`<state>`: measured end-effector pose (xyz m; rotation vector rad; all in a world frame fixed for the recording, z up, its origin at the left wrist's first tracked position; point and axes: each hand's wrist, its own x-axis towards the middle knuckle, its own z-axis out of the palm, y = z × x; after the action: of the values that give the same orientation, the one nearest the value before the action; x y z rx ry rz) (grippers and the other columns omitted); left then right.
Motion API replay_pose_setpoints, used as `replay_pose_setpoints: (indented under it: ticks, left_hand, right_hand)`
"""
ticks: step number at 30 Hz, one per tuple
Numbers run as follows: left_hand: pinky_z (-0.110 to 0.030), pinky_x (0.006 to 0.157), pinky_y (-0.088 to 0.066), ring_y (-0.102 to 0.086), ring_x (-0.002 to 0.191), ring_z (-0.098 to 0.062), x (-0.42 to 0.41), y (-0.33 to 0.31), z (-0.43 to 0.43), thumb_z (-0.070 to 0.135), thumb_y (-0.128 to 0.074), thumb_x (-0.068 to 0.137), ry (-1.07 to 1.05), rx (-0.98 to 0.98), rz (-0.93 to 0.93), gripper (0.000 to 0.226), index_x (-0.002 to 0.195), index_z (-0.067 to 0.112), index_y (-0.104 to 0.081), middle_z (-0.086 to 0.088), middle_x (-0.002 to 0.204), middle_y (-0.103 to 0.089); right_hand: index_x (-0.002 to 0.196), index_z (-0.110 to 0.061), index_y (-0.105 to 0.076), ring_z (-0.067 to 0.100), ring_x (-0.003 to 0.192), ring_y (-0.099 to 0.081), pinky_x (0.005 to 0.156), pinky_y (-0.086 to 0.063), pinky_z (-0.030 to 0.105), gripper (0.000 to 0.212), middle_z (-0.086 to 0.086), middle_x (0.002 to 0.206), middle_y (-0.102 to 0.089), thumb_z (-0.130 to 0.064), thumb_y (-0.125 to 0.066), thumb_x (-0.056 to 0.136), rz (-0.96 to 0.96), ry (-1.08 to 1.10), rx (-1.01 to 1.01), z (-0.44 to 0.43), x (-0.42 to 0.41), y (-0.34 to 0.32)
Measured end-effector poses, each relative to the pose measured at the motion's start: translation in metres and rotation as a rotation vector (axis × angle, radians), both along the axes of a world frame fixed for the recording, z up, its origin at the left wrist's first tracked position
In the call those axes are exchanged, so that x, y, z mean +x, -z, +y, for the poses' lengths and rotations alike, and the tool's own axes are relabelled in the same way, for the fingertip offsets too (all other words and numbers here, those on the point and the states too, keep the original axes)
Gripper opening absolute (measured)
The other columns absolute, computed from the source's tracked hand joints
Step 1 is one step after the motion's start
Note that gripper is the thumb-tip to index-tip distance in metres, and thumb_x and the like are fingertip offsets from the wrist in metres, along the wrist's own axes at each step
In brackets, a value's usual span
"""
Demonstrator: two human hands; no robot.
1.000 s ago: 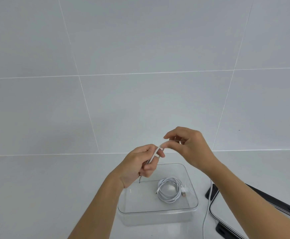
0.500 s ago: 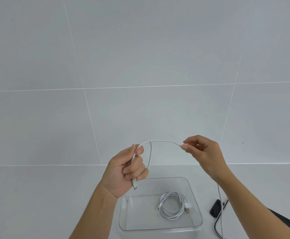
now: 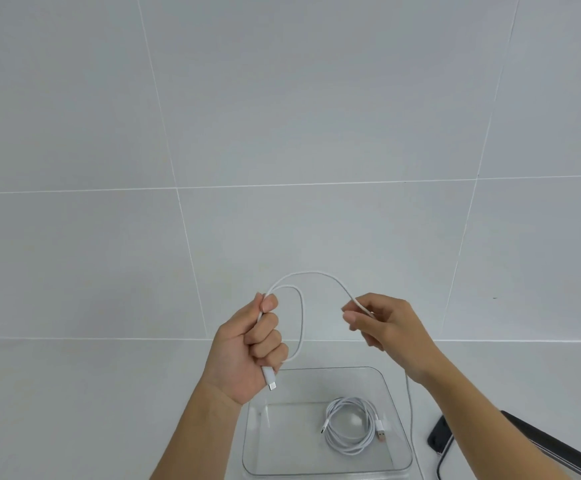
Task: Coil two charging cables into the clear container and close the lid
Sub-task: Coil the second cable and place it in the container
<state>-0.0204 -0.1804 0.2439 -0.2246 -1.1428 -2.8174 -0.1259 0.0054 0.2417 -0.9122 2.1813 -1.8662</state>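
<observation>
My left hand (image 3: 247, 351) is fisted around a white charging cable (image 3: 311, 273), with one loop standing up beside the fist and the plug sticking out below it. My right hand (image 3: 382, 323) pinches the same cable a short way along; the rest trails down past my right wrist to the counter. Both hands hover above the clear container (image 3: 403, 420), which stands open on the counter. Inside it, toward the right, lies a coiled white cable (image 3: 351, 426).
A black-rimmed lid (image 3: 445, 445) lies on the counter to the right of the container, partly hidden by my right forearm. A white tiled wall rises just behind the counter.
My hands have drawn apart. One loop has formed at my left fist and the span of cable between the hands has lengthened. The view has tilted upward.
</observation>
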Motion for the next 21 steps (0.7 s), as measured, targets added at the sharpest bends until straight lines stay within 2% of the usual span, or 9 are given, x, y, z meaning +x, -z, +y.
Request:
replay_pose_setpoints:
  ticks: [3,7,10,13,18,21]
  left_hand:
    - [-0.019,0.033,-0.015,-0.007,0.038,-0.011,-0.004,0.002,0.006,0.025,-0.09,0.048,-0.01,0.02,-0.038,0.036,0.061,0.014,-0.058,0.006,0.048,-0.01]
    - [-0.018,0.031,-0.02,-0.008,0.038,-0.011,-0.007,0.007,0.009,0.025,-0.088,0.052,-0.051,0.044,-0.049,0.034,0.062,0.013,-0.058,0.006,0.048,-0.011]
    - [-0.018,0.031,-0.02,-0.007,0.038,-0.011,-0.007,0.007,0.014,0.028,-0.07,0.072,-0.096,0.073,-0.09,0.023,0.062,0.013,-0.056,0.006,0.048,-0.01]
    - [-0.017,0.032,-0.015,-0.004,0.039,-0.011,-0.005,0.006,0.019,0.027,-0.046,0.084,-0.141,0.082,-0.139,0.028,0.06,0.014,-0.053,0.005,0.05,-0.008]
    - [-0.017,0.034,-0.014,-0.005,0.039,-0.011,-0.004,0.015,0.024,0.025,-0.042,0.085,-0.141,0.08,-0.179,0.025,0.064,0.013,-0.049,0.006,0.05,-0.008]
    - [-0.017,0.033,-0.017,-0.005,0.038,-0.011,-0.006,0.018,0.026,0.023,-0.042,0.084,-0.121,0.063,-0.176,0.023,0.065,0.012,-0.048,0.007,0.04,-0.013]
  right_hand:
    - [0.079,-0.006,-0.065,0.007,0.044,-0.042,0.043,-0.033,0.012,0.01,0.002,0.062,-0.058,-0.015,-0.066,0.084,0.012,-0.016,-0.002,-0.013,0.01,-0.01]
    - [0.073,-0.008,-0.06,0.009,0.042,-0.037,0.042,-0.031,0.017,0.025,0.001,0.054,-0.055,-0.029,-0.073,0.077,-0.089,-0.085,0.08,-0.026,0.021,-0.011]
    - [0.067,-0.013,-0.058,0.009,0.041,-0.036,0.043,-0.029,0.019,0.029,0.0,0.05,-0.053,-0.034,-0.076,0.073,-0.098,-0.099,0.138,-0.033,0.025,-0.007]
    - [0.064,-0.014,-0.057,0.008,0.041,-0.038,0.046,-0.03,0.02,0.026,-0.003,0.048,-0.053,-0.028,-0.075,0.075,-0.091,-0.08,0.164,-0.036,0.026,-0.001]
    - [0.062,-0.012,-0.056,0.009,0.043,-0.042,0.049,-0.034,0.019,0.023,0.0,0.049,-0.055,-0.015,-0.069,0.08,-0.106,-0.078,0.203,-0.035,0.021,0.009]
    - [0.063,-0.011,-0.055,0.006,0.041,-0.044,0.046,-0.034,0.016,0.023,0.003,0.051,-0.054,-0.01,-0.067,0.082,-0.131,-0.069,0.199,-0.033,0.019,0.015]
